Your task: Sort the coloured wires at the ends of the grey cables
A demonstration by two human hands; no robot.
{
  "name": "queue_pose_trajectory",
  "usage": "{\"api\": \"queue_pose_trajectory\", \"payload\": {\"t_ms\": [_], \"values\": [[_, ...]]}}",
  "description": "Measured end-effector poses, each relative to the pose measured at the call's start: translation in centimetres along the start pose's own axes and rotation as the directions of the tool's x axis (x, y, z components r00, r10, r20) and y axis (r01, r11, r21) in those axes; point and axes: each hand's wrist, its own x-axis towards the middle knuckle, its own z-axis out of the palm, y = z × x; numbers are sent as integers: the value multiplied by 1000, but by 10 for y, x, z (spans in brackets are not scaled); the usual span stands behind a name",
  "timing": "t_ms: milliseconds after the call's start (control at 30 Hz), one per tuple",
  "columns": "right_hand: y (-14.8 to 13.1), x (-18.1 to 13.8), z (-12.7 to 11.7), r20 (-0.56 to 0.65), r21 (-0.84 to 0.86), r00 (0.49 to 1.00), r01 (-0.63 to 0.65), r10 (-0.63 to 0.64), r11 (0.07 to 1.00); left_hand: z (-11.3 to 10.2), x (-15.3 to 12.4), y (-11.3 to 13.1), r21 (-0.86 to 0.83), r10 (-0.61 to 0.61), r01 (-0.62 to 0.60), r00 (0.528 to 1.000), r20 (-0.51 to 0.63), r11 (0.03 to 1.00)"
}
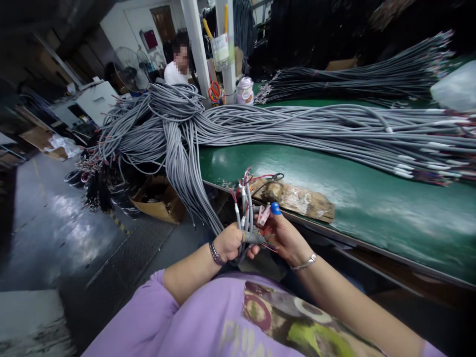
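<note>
My left hand [228, 243] is closed round a small bunch of grey cables [250, 201], in front of my body at the table's near edge. White sleeves and thin stripped wires, red among them, show at the upper ends. One cable end [253, 238] points right, toward my right palm. My right hand [288, 240], its thumb tip wrapped in blue, pinches a small pink and white piece [264, 216] beside the bunch; its exact kind is unclear. Some of my right fingers are hidden behind the cables.
A worn wooden board [303, 201] lies along the edge of the green table [372, 198]. Long grey cables [297, 124] stretch across it and hang over the left end. Black cables [353, 82] lie behind. A cardboard box [159, 201] stands below; another person [174, 72] is beyond the post.
</note>
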Motion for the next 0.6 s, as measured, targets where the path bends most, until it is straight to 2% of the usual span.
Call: {"api": "queue_pose_trajectory", "payload": {"t_ms": [167, 300, 433, 600], "values": [[-3, -7, 0, -45, 76, 998, -36, 39, 996, -1, -9, -4, 15, 27, -27, 1000, -4, 1000], [-7, -11, 1, -25, 93, 998, -57, 60, 994, 6, -21, -10, 9, 113, -113, 991, -69, 994], [-10, -13, 3, -40, 46, 998, -51, 53, 998, 17, -26, -12, -44, 190, -199, 969, -159, 979], [-5, -9, 1, -50, -15, 997, -65, 64, 998, 24, -21, -7, -80, 181, -201, 961, -207, 976]]}}
